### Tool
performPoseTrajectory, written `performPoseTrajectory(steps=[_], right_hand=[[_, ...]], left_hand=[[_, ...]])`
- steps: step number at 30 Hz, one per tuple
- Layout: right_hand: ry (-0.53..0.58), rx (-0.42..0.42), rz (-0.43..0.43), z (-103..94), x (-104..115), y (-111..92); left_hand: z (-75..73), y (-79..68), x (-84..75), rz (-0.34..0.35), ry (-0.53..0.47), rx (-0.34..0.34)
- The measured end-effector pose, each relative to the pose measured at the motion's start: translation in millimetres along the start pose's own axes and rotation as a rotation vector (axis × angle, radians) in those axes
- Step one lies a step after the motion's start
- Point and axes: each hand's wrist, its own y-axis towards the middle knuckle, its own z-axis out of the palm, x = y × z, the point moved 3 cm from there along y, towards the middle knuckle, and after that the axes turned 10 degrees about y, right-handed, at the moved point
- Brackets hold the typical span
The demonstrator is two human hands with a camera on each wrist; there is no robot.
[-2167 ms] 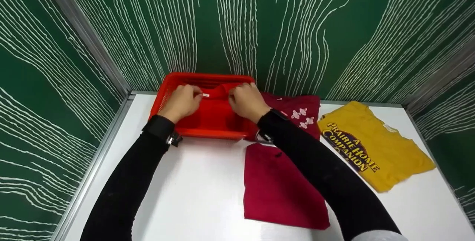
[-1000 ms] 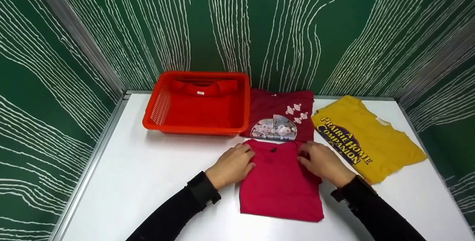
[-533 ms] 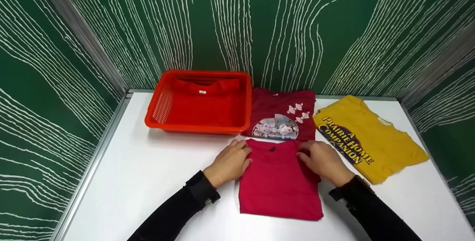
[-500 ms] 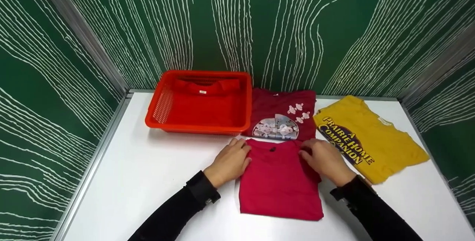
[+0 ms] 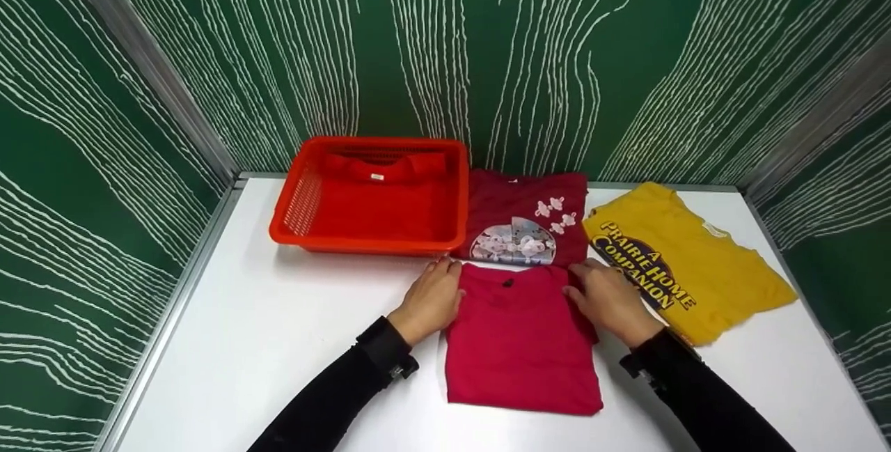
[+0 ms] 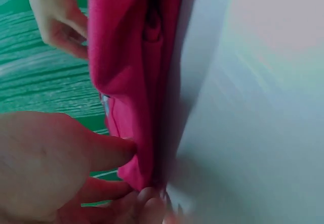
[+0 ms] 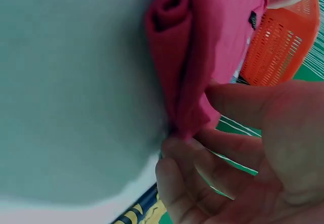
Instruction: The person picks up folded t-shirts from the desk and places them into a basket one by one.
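A folded crimson T-shirt [image 5: 522, 340] with a small black neck label lies on the white table, collar side away from me. My left hand [image 5: 430, 302] grips its far left corner. In the left wrist view the thumb [image 6: 119, 153] lies on the cloth and the fingers curl at its far edge. My right hand [image 5: 616, 302] pinches the far right corner; the right wrist view has its thumb [image 7: 238, 100] on the cloth and fingertips [image 7: 177, 150] at the lower edge. Parts of the fingers are hidden beneath or behind the fabric.
A red plastic basket [image 5: 369, 246] at the back left holds a folded red shirt [image 5: 383, 205]. Beside it lies a maroon printed T-shirt [image 5: 515, 194], and a yellow lettered T-shirt [image 5: 703, 264] lies at the right. Green panels [image 5: 390, 41] with white lines bound the table.
Both hands have left the red shirt in the basket and come to the crimson T-shirt's far corners. In the last half second the fingers have shifted slightly on those corners.
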Motion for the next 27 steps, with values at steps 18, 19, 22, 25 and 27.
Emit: performPoseTrajectory(steps=[18,19,22,25,27], right_hand=[[0.031,0.006,0.022,3.5,2,2],[0.038,0.006,0.027,2.0,3,2],[0.083,0.016,0.041,-4.7,7,1],[0.135,0.010,0.034,-14.4,13,-1],[0.157,0.006,0.022,-21.3,16,-1]], left_hand=[[-30.2,6.6,-9.2,-0.022,-0.206,0.093],[-30.6,6.0,-8.9,-0.027,-0.217,0.090],[-31.3,4.1,-7.1,-0.049,-0.289,0.076],[-36.1,2.6,-6.3,-0.051,-0.357,0.076],[-41.9,2.3,-6.8,-0.022,-0.380,0.078]])
